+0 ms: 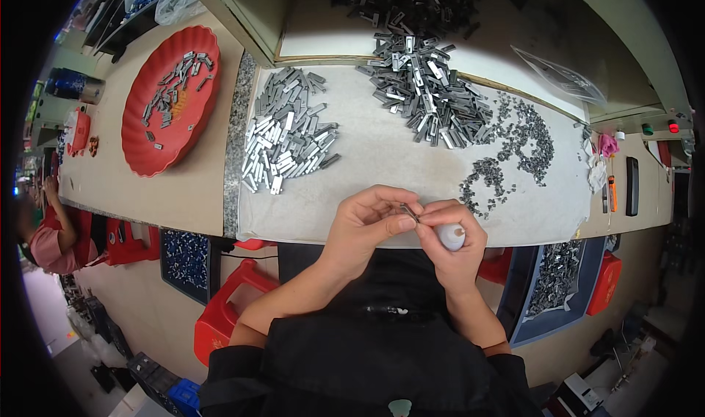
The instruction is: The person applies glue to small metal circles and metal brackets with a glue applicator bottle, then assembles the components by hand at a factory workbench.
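Near the front edge of the worktable, my left hand [361, 226] pinches a small dark metal piece [409, 211] between thumb and fingers. My right hand [457, 252] meets it there, its fingertips at the same piece. In the right hand's curled fingers sits a white, rounded handle-like thing [450, 236] with a brownish spot on its end; the rest of it is hidden. Beyond my hands lie a large heap of metal pieces [429, 94], a pile of shiny metal pieces [286, 138] to the left, and scattered tiny dark parts [525, 138] to the right.
A red scalloped tray [139, 156] with metal pieces stands at the left. Shelf panels frame the table's back. An orange-handled tool [612, 193] lies at the right. Below the table are a red stool [220, 310] and a blue bin [514, 299]. Another person [59, 237] sits far left.
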Demonstrator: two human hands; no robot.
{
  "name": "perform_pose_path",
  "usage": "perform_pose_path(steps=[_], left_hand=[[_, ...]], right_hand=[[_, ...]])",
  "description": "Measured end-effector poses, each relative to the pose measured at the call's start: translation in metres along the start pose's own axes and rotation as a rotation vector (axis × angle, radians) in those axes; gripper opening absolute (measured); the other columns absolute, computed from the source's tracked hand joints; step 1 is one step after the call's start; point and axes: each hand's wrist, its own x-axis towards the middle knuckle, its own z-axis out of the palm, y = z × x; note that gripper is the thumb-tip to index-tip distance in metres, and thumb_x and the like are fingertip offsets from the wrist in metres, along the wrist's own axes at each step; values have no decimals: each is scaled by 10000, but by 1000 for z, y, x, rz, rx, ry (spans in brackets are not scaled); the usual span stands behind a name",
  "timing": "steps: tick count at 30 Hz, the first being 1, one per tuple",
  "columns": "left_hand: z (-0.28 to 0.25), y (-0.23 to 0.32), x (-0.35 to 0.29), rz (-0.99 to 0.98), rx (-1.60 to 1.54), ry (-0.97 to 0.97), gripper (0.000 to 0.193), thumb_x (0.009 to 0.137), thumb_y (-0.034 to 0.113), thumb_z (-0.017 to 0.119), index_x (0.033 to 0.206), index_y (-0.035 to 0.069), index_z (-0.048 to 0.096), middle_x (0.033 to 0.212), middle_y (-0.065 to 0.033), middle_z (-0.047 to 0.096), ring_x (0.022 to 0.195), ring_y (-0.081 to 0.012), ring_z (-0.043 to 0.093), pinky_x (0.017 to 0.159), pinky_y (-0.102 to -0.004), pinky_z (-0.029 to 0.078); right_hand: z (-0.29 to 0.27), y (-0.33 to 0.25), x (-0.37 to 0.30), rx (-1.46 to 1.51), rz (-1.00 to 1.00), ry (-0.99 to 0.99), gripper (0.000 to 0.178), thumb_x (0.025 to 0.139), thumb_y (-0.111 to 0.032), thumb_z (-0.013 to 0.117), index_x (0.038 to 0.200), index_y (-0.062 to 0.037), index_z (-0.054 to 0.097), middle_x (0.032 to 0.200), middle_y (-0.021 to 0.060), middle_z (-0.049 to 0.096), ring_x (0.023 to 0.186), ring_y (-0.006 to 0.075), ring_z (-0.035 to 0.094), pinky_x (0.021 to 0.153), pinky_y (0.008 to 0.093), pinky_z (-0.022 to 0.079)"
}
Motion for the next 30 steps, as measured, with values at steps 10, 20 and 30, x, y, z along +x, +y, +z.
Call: perform_pose_path(steps=[10, 20, 30], left_hand=[[-1, 6, 2, 133, 159, 124, 248, 788, -45, 546, 1035, -36, 553, 932, -106, 601, 884, -157, 579, 793, -258, 451], [6, 1, -1, 183, 294, 142, 193, 781, -64, 540, 973, -50, 557, 911, -137, 605, 861, -171, 592, 777, -257, 469], [3, -4, -1, 247, 414, 147, 188, 781, -73, 531, 965, -49, 564, 953, -137, 592, 900, -170, 576, 778, -260, 471]], right_hand=[[-24, -22, -5, -93, -59, 102, 323, 719, 83, 513, 1028, 18, 445, 1016, 127, 400, 787, 140, 461, 684, 248, 390], [-31, -34, -13, -218, -238, 259, 356, 642, -30, 712, 935, -14, 510, 869, 98, 505, 756, 168, 537, 649, 250, 436], [-30, -37, -18, -464, -425, 183, 408, 543, -48, 795, 861, -47, 541, 831, 87, 537, 688, 165, 553, 579, 247, 442]])
